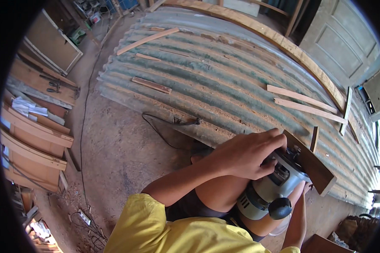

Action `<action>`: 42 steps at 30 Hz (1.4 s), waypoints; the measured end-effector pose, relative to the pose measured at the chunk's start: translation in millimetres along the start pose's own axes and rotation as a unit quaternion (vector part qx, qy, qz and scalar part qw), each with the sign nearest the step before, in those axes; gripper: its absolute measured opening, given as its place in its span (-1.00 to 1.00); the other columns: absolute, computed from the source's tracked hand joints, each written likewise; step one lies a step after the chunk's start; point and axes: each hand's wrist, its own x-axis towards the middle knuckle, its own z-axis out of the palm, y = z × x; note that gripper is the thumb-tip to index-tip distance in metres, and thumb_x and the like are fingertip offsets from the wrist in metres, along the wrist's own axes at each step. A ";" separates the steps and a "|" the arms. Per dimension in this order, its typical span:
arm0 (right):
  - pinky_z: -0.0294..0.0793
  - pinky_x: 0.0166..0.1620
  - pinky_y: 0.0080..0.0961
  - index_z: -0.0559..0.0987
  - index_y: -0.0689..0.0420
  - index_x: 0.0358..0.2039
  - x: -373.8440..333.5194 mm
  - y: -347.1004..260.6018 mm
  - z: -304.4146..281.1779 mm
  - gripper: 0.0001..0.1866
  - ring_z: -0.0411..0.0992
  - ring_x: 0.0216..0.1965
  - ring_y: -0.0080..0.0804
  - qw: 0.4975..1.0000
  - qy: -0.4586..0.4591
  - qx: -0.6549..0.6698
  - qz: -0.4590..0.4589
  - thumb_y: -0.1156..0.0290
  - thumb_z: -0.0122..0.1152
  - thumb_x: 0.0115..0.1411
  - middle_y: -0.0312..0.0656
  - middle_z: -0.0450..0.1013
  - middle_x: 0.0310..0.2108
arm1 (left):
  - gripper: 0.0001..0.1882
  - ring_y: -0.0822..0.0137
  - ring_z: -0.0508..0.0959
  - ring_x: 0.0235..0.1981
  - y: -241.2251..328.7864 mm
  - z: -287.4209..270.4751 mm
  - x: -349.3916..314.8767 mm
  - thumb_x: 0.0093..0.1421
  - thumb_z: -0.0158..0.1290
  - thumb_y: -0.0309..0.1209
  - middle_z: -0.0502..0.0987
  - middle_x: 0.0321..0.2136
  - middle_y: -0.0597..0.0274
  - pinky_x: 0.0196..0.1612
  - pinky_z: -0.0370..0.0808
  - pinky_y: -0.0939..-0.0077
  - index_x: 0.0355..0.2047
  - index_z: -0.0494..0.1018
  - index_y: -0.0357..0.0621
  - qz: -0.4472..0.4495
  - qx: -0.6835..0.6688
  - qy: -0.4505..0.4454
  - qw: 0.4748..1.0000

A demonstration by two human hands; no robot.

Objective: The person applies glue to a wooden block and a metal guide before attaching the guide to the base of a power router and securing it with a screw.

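A grey and black handheld router point(262, 195) rests across my lap, tilted with its base toward the upper right. A black knob sticks out of its side. Against the base stands a flat brown wooden board point(314, 166), with a narrow strip rising behind it. My left hand point(257, 154) is closed at the router's base, fingers curled near the board and the bit opening. On the far side of the router, my right hand point(307, 187) grips the base edge; the tool body hides most of its fingers.
Corrugated sheeting point(190, 80) strewn with sawdust lies ahead, with loose wooden strips point(304, 99) on it. A long wooden beam point(278, 40) borders its far side. Wooden panels point(33, 139) stand at left. A black cable point(85, 114) crosses the floor to a power strip point(84, 217).
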 end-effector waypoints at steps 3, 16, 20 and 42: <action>0.48 -0.06 -0.26 0.23 0.02 0.51 -0.4 -1.8 -2.2 -0.27 0.41 -0.13 -0.25 0.998 0.007 0.057 -0.007 0.18 0.23 0.40 -0.14 0.40 0.04 | -0.58 -0.10 0.56 -0.07 -9.0 -4.9 2.3 0.14 0.15 -0.51 0.47 -0.11 -0.01 -0.03 0.52 0.05 0.03 0.41 -0.20 0.019 -0.058 -0.010 0.998; 0.48 0.22 -0.09 0.20 0.22 0.49 16.1 -45.7 -52.6 -0.18 0.38 0.17 -0.04 0.850 -0.094 0.518 -0.017 -0.06 0.16 0.44 0.03 0.27 0.38 | -0.62 0.06 0.60 0.06 -55.1 -24.3 16.8 0.42 0.11 -0.22 0.59 0.08 0.01 0.18 0.51 0.20 0.12 0.53 -0.20 0.088 -0.196 -0.057 0.975; 0.45 0.31 -0.14 0.21 0.08 0.53 3.7 -52.5 -86.1 -0.29 0.34 0.34 -0.18 0.803 -0.149 0.577 -0.021 -0.06 -0.05 0.55 -0.07 0.36 0.28 | -0.63 0.16 0.62 0.12 -112.5 -48.8 9.1 0.48 0.07 -0.16 0.63 0.11 0.12 0.24 0.54 0.18 0.14 0.56 -0.09 -0.066 -0.240 0.016 0.968; 0.18 0.38 -0.14 0.35 0.17 0.36 -53.5 -125.8 -130.3 -0.36 0.29 0.28 -0.15 0.869 -0.173 0.460 -0.055 -0.06 0.01 0.50 -0.07 0.37 0.19 | -0.60 0.13 0.35 0.36 -457.8 -322.7 -42.2 0.38 0.10 -0.28 0.55 0.21 0.30 0.37 0.32 0.01 0.22 0.56 0.14 -0.373 0.527 0.247 0.723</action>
